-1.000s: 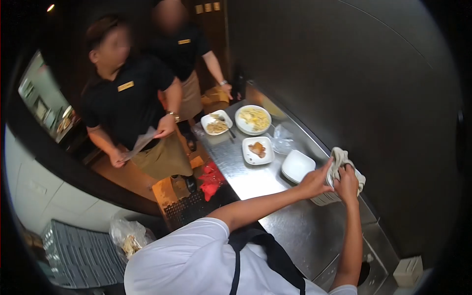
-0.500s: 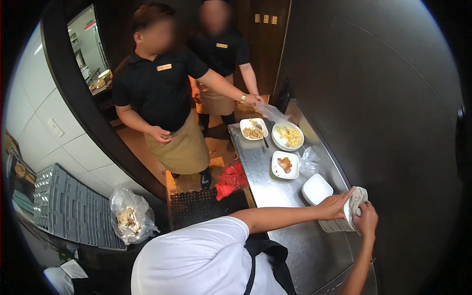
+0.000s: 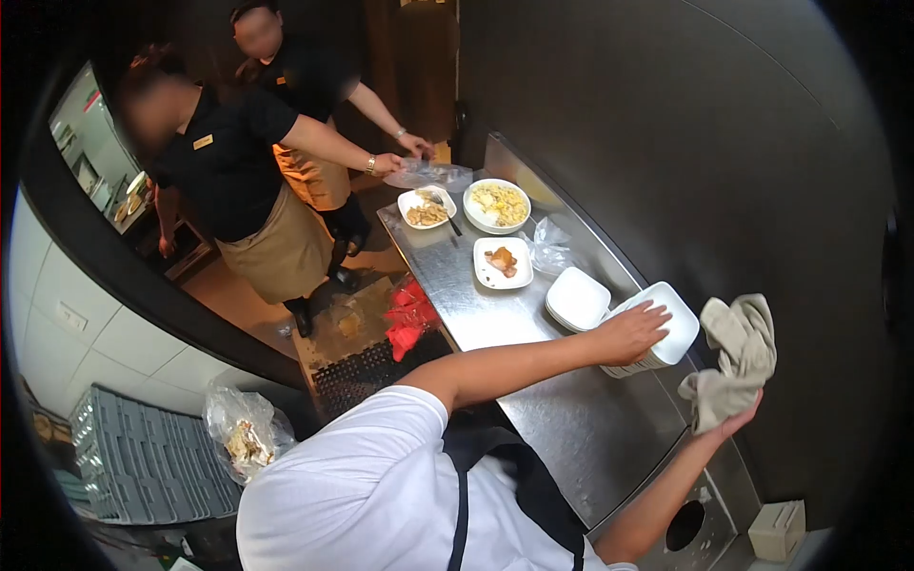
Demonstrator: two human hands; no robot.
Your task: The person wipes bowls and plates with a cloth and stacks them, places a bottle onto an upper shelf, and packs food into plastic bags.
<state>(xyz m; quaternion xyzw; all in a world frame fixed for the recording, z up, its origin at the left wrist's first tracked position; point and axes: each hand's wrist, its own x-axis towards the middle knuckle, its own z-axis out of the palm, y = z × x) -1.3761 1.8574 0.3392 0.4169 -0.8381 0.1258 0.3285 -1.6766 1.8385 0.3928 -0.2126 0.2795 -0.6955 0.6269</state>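
My left hand lies with fingers stretched over the near-left edge of a white square plate, on top of a stack of similar plates. To the right of the stack, my right hand grips a crumpled beige cloth, which is apart from the plates. A second, shorter stack of white square dishes sits just left of my left hand. The underside of the left hand and its thumb are hidden.
The steel counter also bears a meat dish, a food bowl, a smaller dish with a utensil and a plastic bag. Two co-workers stand at its far end, one holding clear plastic. Grey racks stand left.
The cloth has come off the plate and moved right with my right hand. The top plate now lies flatter under my left hand. The co-workers have shifted, and the camera view has turned.
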